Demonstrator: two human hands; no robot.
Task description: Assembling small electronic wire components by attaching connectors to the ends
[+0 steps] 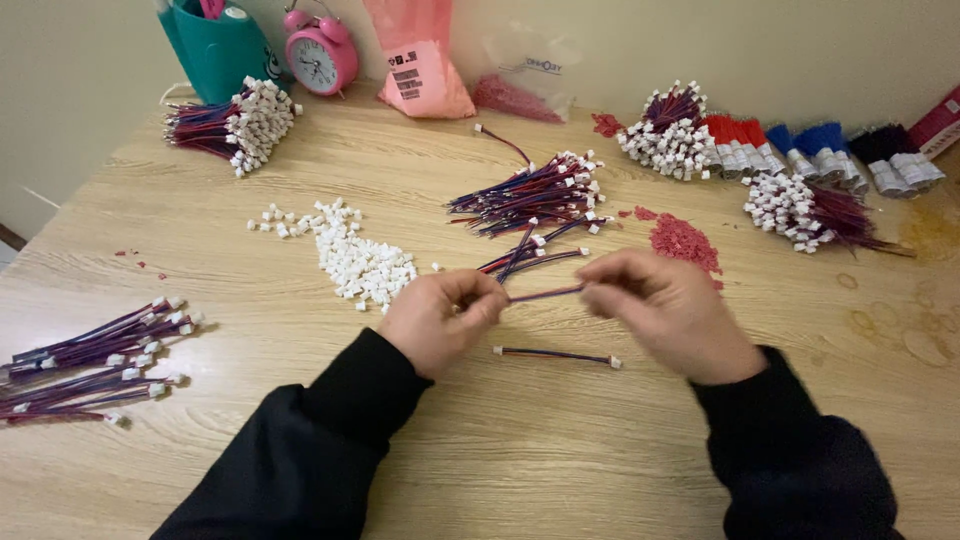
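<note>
- While both hands hover over the wooden table (520, 450), a loose wire (556, 354) lies just below them.
- Left hand (440, 318) and right hand (668, 310) each pinch one end of a short wire (545, 294).
- Further back: white connector pile (358, 258), wire heap (535, 195), pink alarm clock (321, 55).

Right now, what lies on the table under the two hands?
Below the left hand and right hand, which pinch a short wire, a single wire with white plugs lies on the wooden table. Whatever sits directly beneath the palms is covered.
</note>
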